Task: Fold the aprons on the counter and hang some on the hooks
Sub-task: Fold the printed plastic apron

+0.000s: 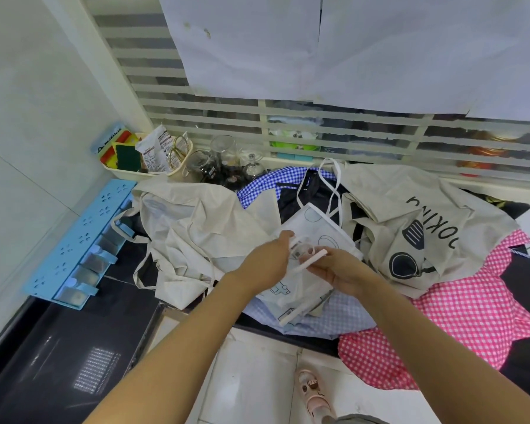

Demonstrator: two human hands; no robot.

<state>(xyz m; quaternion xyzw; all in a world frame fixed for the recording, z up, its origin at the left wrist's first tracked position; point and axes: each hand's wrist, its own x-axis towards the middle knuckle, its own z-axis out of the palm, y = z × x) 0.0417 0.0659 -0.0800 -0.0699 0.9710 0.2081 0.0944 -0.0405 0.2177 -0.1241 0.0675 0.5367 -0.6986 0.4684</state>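
Work had barely begun. Both hands met over the heap at the middle of the bench (126,280), near its front edge. The left hand (268,260) had its fingers closed on a bunched part of the white printed apron (315,228). The right hand (338,270), palm turned up, appeared to pinch that apron's white tie (300,270) between thumb and fingers, though blur made the hold hard to read.

I saw no folded apron anywhere. A beige apron (190,234) sprawled toward the left end, and a lettered beige apron (410,234) lay crumpled toward the right. A pink checked apron (471,304) spilled over the front edge at the right. A blue checked apron (266,183) and a dark apron (315,191) were bundled at the back edge, and a pale blue checked apron (340,315) lay under the white one.

The blue hook rack (80,240) on the wall at the left end carried no apron. By my reckoning the untangling of ties was the step in hand, with all the folding and hanging left.
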